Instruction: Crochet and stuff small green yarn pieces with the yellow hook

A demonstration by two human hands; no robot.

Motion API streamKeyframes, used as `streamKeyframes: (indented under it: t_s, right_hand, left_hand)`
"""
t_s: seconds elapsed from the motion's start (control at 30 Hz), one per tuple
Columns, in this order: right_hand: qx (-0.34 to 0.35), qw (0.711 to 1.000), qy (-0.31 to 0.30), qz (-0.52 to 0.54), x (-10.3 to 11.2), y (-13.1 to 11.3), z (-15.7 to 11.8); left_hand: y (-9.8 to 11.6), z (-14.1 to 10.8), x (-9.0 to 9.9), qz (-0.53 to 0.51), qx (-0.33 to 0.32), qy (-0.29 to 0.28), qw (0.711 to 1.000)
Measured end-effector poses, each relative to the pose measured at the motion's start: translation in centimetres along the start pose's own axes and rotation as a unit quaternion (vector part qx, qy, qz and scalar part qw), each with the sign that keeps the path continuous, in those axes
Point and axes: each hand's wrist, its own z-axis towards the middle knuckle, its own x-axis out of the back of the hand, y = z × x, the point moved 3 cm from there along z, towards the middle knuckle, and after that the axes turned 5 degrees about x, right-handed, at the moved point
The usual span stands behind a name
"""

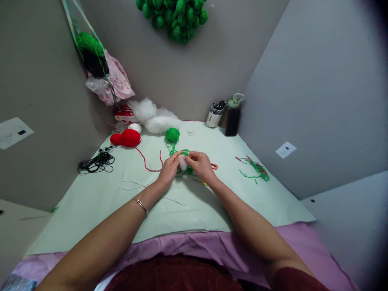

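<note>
Stuffing (183, 163) forms a small, fluffy white tuft beside green yarn (189, 169).

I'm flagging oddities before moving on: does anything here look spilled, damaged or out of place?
Nothing looks plainly spilled or damaged. Mildly untidy: black strands lie in a tangle at left, green and red yarn scraps in a loose heap at right.

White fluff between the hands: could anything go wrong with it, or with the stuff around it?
Maybe! The white fluff between the left hand and the right hand looks soft and loose, so wisps could pull off. The loose green strands close to the hands might snag or knot. The thin tool with a yellow end lies near the right hand, so it could get knocked.
</note>
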Motion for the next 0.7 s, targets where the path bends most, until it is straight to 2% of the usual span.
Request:
streamKeyframes:
  t_s: [0.2,0.3,0.5,0.6,0.7]
  right_hand:
    - [0.006,0.999,0.002,-0.037,0.9,0.1,0.1]
    - [0.045,0.997,-0.02,-0.054,0.8,-0.9,-0.4]
    - [0.113,0.989,-0.074,-0.067,-0.8,-3.3,-1.9]
    - [0.107,0.99,-0.069,-0.06,-1.0,-3.1,-1.8]
    - [0.072,0.995,-0.04,-0.05,-0.7,-2.0,-1.2]
  left_hand:
    - [0.8,-0.2,-0.3,-0.023,0.019,-0.047,0.998]
    - [0.9,-0.1,-0.1,-0.031,0.02,-0.033,0.999]
    - [0.5,-0.1,0.1,-0.043,0.002,0.039,0.998]
    - [0.8,-0.4,-0.2,-0.059,0.013,0.039,0.997]
    - [1.4,-0.7,-0.5,-0.077,0.031,0.023,0.996]
